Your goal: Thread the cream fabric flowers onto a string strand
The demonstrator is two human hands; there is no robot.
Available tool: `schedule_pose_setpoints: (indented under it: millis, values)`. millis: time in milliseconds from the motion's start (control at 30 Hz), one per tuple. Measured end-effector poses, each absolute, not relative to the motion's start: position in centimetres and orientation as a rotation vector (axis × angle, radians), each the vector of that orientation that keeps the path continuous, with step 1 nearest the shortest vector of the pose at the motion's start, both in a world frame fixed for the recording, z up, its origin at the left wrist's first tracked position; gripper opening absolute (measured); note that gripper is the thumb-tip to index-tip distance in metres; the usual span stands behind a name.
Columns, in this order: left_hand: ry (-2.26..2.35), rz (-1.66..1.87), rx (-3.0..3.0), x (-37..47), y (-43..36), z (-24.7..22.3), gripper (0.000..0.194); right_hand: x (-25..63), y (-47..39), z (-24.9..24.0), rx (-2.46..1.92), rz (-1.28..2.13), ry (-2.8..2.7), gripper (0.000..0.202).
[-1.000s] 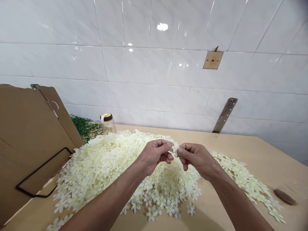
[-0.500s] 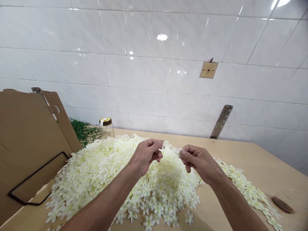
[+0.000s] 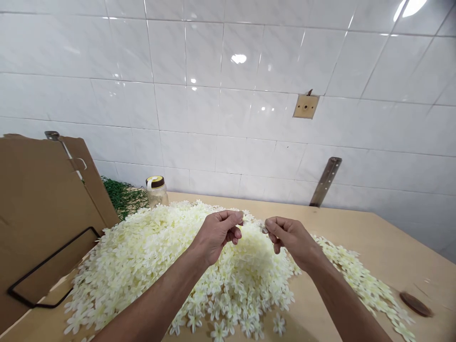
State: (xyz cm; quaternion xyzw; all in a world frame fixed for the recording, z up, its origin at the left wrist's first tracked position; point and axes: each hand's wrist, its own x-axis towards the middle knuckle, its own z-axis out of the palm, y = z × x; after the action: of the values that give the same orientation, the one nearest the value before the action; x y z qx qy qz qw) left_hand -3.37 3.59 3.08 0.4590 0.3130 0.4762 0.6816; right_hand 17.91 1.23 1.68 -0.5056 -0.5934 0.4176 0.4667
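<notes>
Over a large heap of cream-white artificial flowers (image 3: pixel 142 256), both hands are raised with a short gap between their fingertips. My left hand (image 3: pixel 221 233) is closed in a pinch of thumb and forefinger, its other fingers curled. Whatever sits in that pinch is too small to make out against the flowers behind. My right hand (image 3: pixel 290 237) also pinches, and a small whitish petal-like piece (image 3: pixel 264 229) pokes out at its fingertips. The flowers have several narrow petals and pale yellow centres.
On the wooden table (image 3: pixel 351 225), a trail of flowers (image 3: pixel 363 280) runs down the right, beside a brown oval object (image 3: pixel 416 304). A lidded jar (image 3: pixel 156 192) and green netting (image 3: pixel 123 194) stand behind. Cardboard (image 3: pixel 42 199) with a black wire frame (image 3: pixel 46 266) rises left; a metal bracket (image 3: pixel 326 182) is behind.
Both hands are nearly where they were, still pinched. The piece in the right fingertips appears turned and shows less. The whole view has shifted slightly.
</notes>
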Motion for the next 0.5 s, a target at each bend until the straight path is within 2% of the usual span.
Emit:
schedule_pose_setpoints:
  millis: [67,200,367,500]
  values:
    - [0.705,1.072,1.057,-3.2,3.5,3.0,0.032,17.7,1.5,1.2,-1.351,0.924,-1.498,0.040]
    - [0.734,1.101,1.131,-2.7,3.2,2.8,0.030,16.8,1.3,0.9,-1.491,0.807,-1.502,0.053]
    - [0.801,1.121,1.277,-2.0,2.7,2.4,0.025,15.3,0.0,1.7,-1.167,1.111,-1.485,0.051]
    - [0.834,1.143,1.372,-1.9,2.4,2.1,0.025,14.8,-0.3,1.9,-1.151,1.094,-1.415,0.042]
